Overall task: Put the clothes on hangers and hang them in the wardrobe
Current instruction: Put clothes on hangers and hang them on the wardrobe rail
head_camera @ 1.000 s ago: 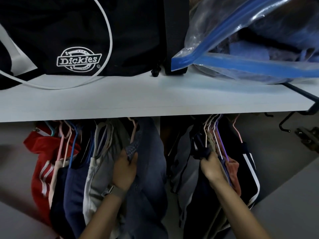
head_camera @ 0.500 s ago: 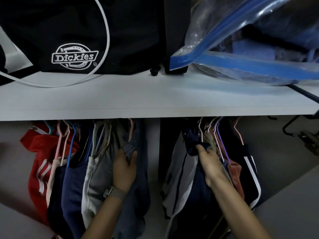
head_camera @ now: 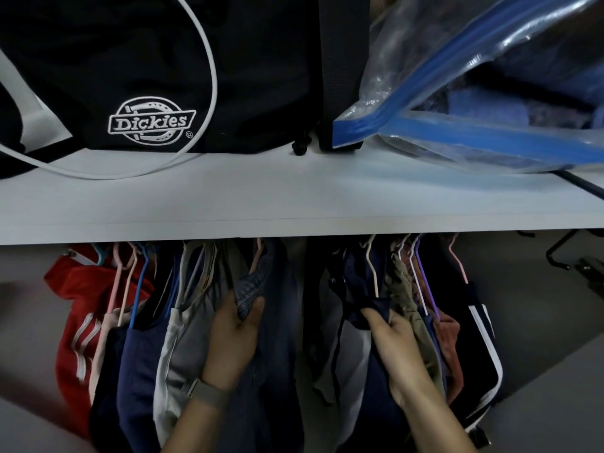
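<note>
Reaching into the rail space, the left hand [head_camera: 233, 341] closes its grip on the soft blue denim garment [head_camera: 258, 289], thumb and fingers pinching its top edge, while the right hand [head_camera: 397, 341] curls round a dark navy garment [head_camera: 362, 302] beside a thin white hanger [head_camera: 372, 269]. Most clothes already hang on slim wire-like hangers: a red striped jacket [head_camera: 75, 308] far left. Settling these two seems what is left. Above, the smooth white shelf [head_camera: 294, 197] carries a black fabric bag [head_camera: 150, 76] and a crinkly clear plastic bag [head_camera: 490, 93].

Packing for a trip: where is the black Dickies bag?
In the head view, the black Dickies bag sits on the white shelf, upper left, beside the clear blue-edged plastic bag.
</note>
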Tool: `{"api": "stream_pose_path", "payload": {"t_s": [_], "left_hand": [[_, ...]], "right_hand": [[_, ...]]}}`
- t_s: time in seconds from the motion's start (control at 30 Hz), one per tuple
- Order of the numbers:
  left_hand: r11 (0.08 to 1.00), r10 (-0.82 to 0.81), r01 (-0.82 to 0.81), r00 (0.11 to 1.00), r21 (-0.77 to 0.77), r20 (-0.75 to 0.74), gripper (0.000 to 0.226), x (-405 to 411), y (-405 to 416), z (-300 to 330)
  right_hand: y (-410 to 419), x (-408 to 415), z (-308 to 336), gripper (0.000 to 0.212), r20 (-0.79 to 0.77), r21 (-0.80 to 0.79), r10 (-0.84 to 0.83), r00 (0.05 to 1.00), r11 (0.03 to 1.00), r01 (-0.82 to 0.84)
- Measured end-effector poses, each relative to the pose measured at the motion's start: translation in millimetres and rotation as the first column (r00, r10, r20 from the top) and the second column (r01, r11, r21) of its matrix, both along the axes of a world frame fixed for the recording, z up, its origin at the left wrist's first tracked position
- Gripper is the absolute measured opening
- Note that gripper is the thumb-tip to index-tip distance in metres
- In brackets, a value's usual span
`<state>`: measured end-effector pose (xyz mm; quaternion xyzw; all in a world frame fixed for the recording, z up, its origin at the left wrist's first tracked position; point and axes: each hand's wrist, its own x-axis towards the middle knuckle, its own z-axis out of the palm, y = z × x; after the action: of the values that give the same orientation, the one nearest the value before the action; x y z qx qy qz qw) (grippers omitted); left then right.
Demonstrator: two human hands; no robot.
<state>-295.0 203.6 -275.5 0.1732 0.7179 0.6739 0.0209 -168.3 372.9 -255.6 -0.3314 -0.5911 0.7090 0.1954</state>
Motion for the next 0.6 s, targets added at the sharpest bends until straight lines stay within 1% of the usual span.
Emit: {"api": "stream_pose_path", "payload": {"t_s": [0.13,0.23,0.3,0.37,0.47,0.53,0.6], "left_hand": [[0.996,-0.049,0.051,0.998,0.079,-0.032,0.023,-0.9,4.5,14.6],[0.991,-0.108,0.108,0.994,0.076,-0.003,0.021,6.4,6.1,11.6],[0.987,-0.158,0.156,0.985,0.036,0.073,0.019,20.7,5.4,-2.6],[0.982,-0.181,0.187,0.977,-0.039,0.113,0.016,36.0,5.4,-21.1],[0.976,-0.158,0.171,0.982,-0.133,0.103,0.008,49.6,5.1,-34.3],[0.974,-0.159,0.167,0.985,-0.153,0.061,0.014,53.6,4.0,-32.7],[0.972,-0.178,0.188,0.981,-0.143,0.078,0.015,56.9,0.7,-31.1]], "right_hand": [[-3.1,7.3,-1.4,0.019,-0.01,-0.021,-0.023,1.0,1.0,0.022],[-6.2,11.8,-4.0,0.019,-0.013,-0.044,-0.071,0.997,0.997,0.07],[-7.6,14.5,-6.1,0.019,-0.004,-0.054,-0.098,0.995,0.994,0.098],[-9.9,16.9,-8.9,0.019,0.007,-0.06,-0.125,0.992,0.99,0.125],[-15.9,20.2,-13.9,0.017,0.016,-0.049,-0.159,0.987,0.986,0.16],[-20.9,24.0,-17.3,0.016,0.023,-0.043,-0.177,0.984,0.983,0.178],[-26.5,30.1,-20.8,0.015,0.02,-0.036,-0.193,0.981,0.98,0.194]]}}
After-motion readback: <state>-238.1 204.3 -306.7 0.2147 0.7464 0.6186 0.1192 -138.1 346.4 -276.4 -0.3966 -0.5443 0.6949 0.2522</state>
